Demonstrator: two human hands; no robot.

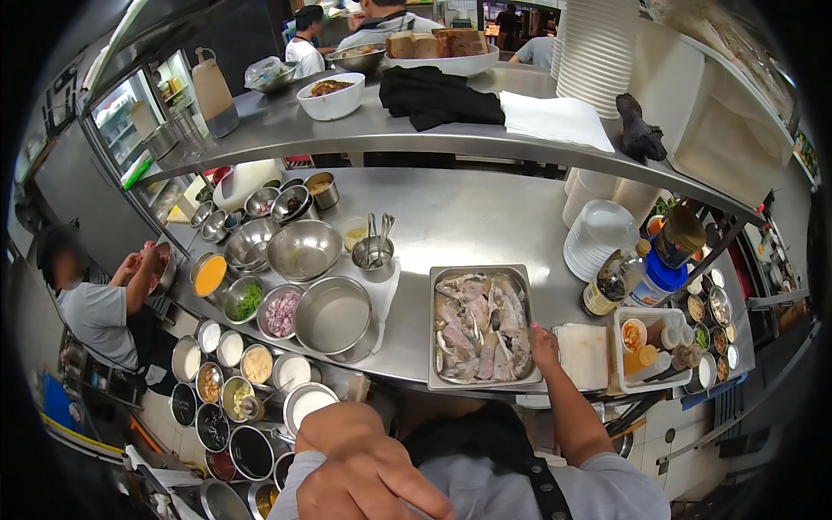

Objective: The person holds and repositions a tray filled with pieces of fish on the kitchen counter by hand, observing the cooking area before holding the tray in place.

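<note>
Raised close to the camera at the bottom is my left hand (364, 472), its back and bent knuckles showing. One finger points down to the right, and the fingertips are cut off or hidden, so I cannot tell whether anything is in them. At the counter's front edge lies a rectangular steel tray (437, 325) of raw, greyish-pink pieces that look like fish or seafood (482, 329). My right hand (544, 348) grips the tray's right rim. Beside that hand sits a stack of pale square sheets or a board (581, 357).
Left of the tray stand steel bowls (333, 315), chopped onion (279, 312) and chopped greens (246, 298). A bottle caddy (617, 347), jars (667, 277) and plates (600, 234) are to the right. A shelf (347, 143) spans overhead. Another person (100, 303) works at left.
</note>
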